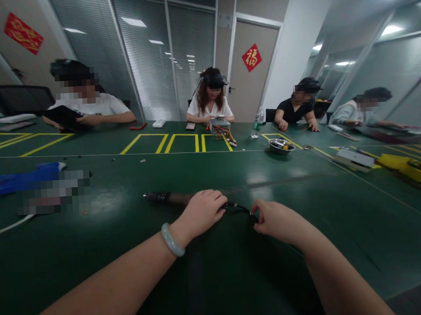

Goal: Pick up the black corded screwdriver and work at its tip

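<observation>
A dark rod-like tool (pixel 168 198) with a metal tip at its left end lies on the green table (pixel 218 280). My left hand (pixel 205 212), with a pale bangle (pixel 173 240) at the wrist, is wrapped over the tool's right end. From there a short black cable (pixel 240 206) runs right to my right hand (pixel 273 219). The fingers of my right hand are pinched on the cable's dark end, whose details are hidden by the fingers.
Blue gloves (pixel 26 179) and a white cable (pixel 11 227) lie at the left. Farther off stand a metal bowl (pixel 281 147) of small parts and a bottle (pixel 257 123). Several people sit across the table; a yellow item (pixel 407 168) lies far right.
</observation>
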A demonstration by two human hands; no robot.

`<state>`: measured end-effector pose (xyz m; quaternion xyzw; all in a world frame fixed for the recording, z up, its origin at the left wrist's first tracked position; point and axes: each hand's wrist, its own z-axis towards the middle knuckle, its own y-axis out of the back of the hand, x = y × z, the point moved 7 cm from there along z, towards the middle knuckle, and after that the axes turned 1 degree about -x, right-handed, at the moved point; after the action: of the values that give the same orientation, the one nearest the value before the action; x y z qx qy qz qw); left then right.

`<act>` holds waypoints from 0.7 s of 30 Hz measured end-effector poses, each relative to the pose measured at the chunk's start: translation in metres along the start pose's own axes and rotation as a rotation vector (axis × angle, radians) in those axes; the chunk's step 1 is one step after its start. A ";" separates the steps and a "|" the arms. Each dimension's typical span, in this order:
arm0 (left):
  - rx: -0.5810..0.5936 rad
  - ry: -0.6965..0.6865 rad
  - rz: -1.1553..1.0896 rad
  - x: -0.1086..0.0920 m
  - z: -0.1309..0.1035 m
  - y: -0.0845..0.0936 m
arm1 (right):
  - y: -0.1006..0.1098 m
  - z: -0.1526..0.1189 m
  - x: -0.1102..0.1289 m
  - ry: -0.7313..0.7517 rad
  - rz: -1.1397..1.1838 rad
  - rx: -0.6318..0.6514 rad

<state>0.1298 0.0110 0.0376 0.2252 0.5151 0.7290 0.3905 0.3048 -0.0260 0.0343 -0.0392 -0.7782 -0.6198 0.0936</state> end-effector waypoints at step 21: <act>-0.044 -0.047 -0.068 0.002 0.002 0.000 | 0.002 -0.007 0.008 -0.096 0.051 -0.004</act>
<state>0.1302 0.0136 0.0377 0.2160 0.4968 0.7211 0.4319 0.2983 -0.0330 0.0397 -0.0891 -0.7793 -0.6162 0.0719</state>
